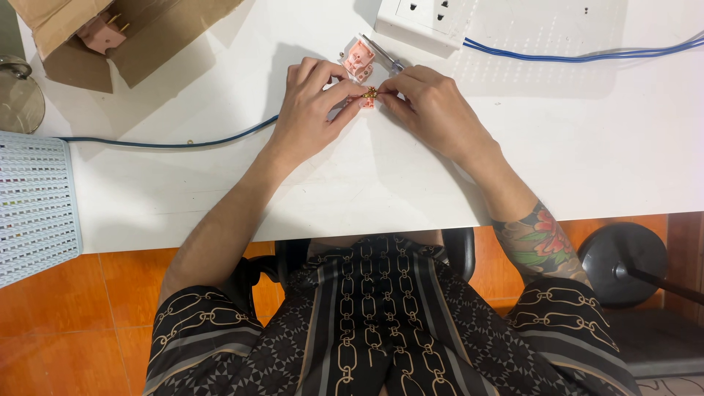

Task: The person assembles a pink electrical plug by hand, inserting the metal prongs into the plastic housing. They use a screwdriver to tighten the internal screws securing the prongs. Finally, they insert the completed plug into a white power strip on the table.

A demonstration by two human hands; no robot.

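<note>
Both hands meet over the white table (572, 154) near its far middle. My left hand (312, 110) and my right hand (433, 110) pinch between their fingertips a small pink plastic part with brass contacts (369, 96). Just beyond the fingers lies a second pink socket insert (358, 56) with a thin metal tool (385, 56) beside it. A dark blue cable (169, 144) runs from under my left hand toward the left.
A white socket faceplate (425, 18) sits at the far edge, with blue wires (579, 56) trailing right. An open cardboard box (125, 37) holding pink parts stands at far left. A white perforated basket (33, 205) hangs off the left edge. A black round stand base (623, 264) rests on the orange floor.
</note>
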